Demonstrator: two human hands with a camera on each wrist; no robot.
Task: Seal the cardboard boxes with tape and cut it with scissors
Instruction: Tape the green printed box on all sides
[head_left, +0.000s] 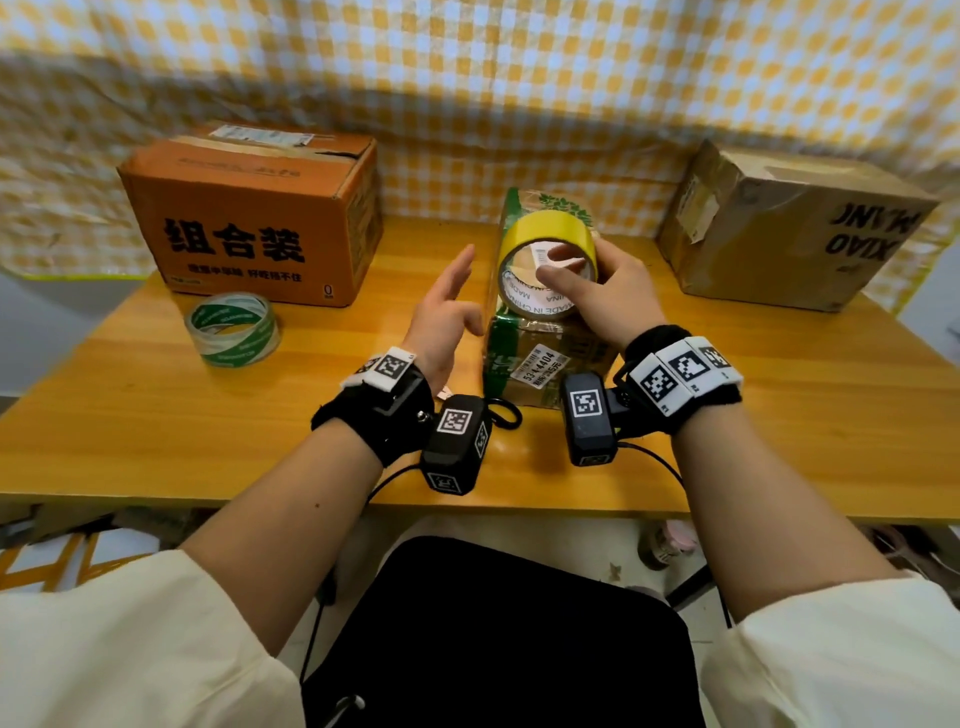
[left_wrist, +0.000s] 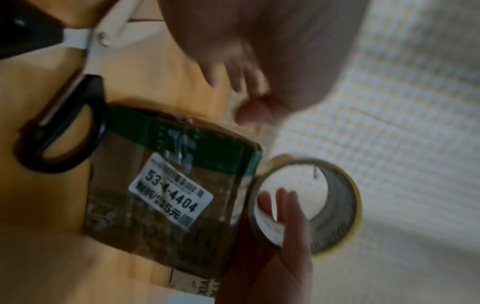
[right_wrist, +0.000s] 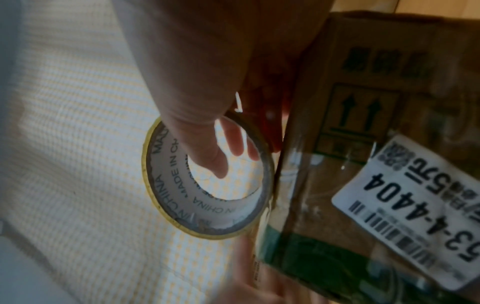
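Head view: the right hand holds the yellow tape roll on its edge above the small green-taped box, thumb hooked into the core, fingers curled round the outer rim. So the right grip is closed on the roll. The left hand hangs just left of that grip with fingers straight and spread, holding nothing.

The step in hand looks like finding the loose end of the tape. To do it well, the person would probably keep the thumb inside the core so the roll can turn, and let the left fingertips run round the yellow face until a nail catches the edge. No free tail shows in any view, so where it lies cannot be told.

The left wrist view shows the scissors lying on the desk below and left of the grip, their black handle touching the box's near corner; a careless left elbow could knock them.

Further left of the grip stands a green-and-white tape roll in front of the orange box; a brown box sits well to the right.
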